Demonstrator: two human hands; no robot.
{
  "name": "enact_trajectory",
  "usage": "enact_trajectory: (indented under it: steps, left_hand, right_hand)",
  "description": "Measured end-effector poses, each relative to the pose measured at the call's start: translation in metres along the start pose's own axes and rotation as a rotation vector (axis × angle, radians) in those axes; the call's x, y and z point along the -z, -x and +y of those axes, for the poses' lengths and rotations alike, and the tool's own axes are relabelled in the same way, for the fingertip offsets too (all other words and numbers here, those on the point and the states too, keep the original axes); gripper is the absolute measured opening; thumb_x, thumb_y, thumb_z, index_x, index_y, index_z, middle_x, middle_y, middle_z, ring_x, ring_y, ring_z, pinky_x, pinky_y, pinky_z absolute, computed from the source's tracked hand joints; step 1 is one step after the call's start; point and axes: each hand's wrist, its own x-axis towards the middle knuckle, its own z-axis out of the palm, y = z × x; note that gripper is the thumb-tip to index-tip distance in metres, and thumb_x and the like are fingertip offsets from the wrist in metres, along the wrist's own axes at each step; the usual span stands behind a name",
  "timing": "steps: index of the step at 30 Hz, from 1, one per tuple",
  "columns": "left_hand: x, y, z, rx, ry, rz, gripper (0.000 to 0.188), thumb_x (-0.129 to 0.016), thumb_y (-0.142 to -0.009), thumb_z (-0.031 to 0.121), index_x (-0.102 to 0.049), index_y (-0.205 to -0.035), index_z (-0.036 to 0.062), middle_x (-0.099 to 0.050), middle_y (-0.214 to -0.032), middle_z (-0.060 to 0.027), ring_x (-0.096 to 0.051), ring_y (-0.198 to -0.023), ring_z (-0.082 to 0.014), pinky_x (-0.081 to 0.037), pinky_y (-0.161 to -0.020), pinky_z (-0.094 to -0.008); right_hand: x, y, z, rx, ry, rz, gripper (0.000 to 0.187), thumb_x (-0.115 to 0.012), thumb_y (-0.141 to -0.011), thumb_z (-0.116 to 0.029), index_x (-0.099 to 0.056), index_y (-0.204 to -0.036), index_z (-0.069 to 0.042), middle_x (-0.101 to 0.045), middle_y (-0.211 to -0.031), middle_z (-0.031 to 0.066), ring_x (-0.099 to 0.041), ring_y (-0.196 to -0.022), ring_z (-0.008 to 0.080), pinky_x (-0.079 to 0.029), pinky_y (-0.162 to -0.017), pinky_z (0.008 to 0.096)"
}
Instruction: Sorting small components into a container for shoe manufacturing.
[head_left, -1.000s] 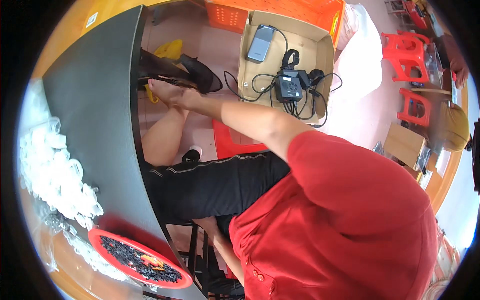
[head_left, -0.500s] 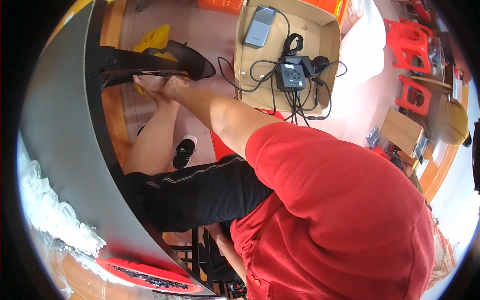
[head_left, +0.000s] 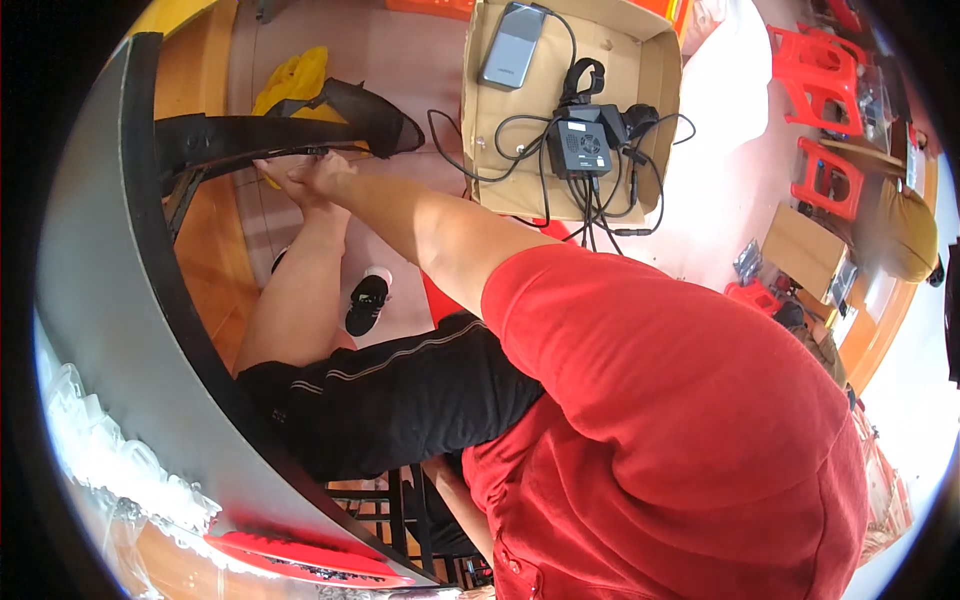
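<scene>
My right arm reaches out to the upper left from a red sleeve. At its end, my right hand (head_left: pixel 326 180) is closed, its fingers curled at the narrow lower end of a bare limb (head_left: pixel 297 290), which looks like my lower leg. It lies just under a black bar (head_left: pixel 260 135). What the fingers close on is too small to make out. Behind the bar are a yellow cloth or bag (head_left: pixel 293 80) and a dark pointed piece (head_left: pixel 375 115). Part of a bare limb (head_left: pixel 455 500), perhaps my left forearm, shows below my black-clad thigh; my left hand is hidden.
A cardboard box (head_left: pixel 625 75) holds a grey power bank (head_left: pixel 513 45), a black fan-vented device (head_left: pixel 580 148) and cables. A grey tabletop (head_left: pixel 90 240) carries clear plastic pieces (head_left: pixel 120 440) and a red tray (head_left: pixel 300 560). A black shoe (head_left: pixel 367 303) lies below. Red stools (head_left: pixel 828 178) stand right.
The view has shifted slightly, with the table edge and black bar now farther left. My right hand has moved a little left with the arm and stays closed.
</scene>
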Motion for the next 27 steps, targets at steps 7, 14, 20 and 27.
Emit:
enact_trajectory:
  steps: [7,14,20,27]
  left_hand:
    - [-0.042,-0.035,0.01,0.039,0.207,0.023,0.046,-0.044,-0.095,0.037,-0.048,-0.128,0.0045,-0.051,-0.131,-0.0117,-0.046,-0.121,-0.0247,-0.03,-0.104,-0.0338]
    - [-0.08,-0.064,0.02,0.07,0.381,0.032,0.046,-0.043,-0.096,0.038,-0.048,-0.128,0.0051,-0.05,-0.131,-0.011,-0.045,-0.121,-0.0241,-0.03,-0.104,-0.0337]
    - [-0.105,-0.081,0.026,0.092,0.489,0.027,0.046,-0.042,-0.096,0.038,-0.047,-0.128,0.0055,-0.05,-0.131,-0.0103,-0.045,-0.121,-0.0237,-0.03,-0.105,-0.0335]
    - [-0.12,-0.095,0.032,0.103,0.568,0.03,0.046,-0.042,-0.096,0.039,-0.047,-0.128,0.0061,-0.05,-0.131,-0.0096,-0.045,-0.121,-0.0231,-0.03,-0.105,-0.0334]
  right_hand:
    - [-0.006,0.001,0.0,0.002,-0.002,-0.014,0.098,-0.063,-0.064,-0.068,-0.046,-0.134,-0.001,-0.046,-0.138,0.0187,-0.045,-0.127,0.0305,-0.037,-0.105,0.039]
    - [-0.006,0.0,0.002,0.002,-0.009,-0.029,0.097,-0.066,-0.063,-0.065,-0.046,-0.134,-0.001,-0.046,-0.138,0.0189,-0.045,-0.127,0.0311,-0.037,-0.105,0.0397]
    - [-0.005,-0.005,0.009,-0.028,0.102,-0.01,0.096,-0.07,-0.061,-0.059,-0.046,-0.133,-0.001,-0.045,-0.138,0.0194,-0.045,-0.127,0.0318,-0.037,-0.105,0.04]
    - [-0.009,0.008,0.005,-0.007,0.089,-0.023,0.097,-0.073,-0.059,-0.057,-0.045,-0.133,-0.001,-0.048,-0.134,0.0207,-0.047,-0.125,0.0321,-0.038,-0.104,0.0394]
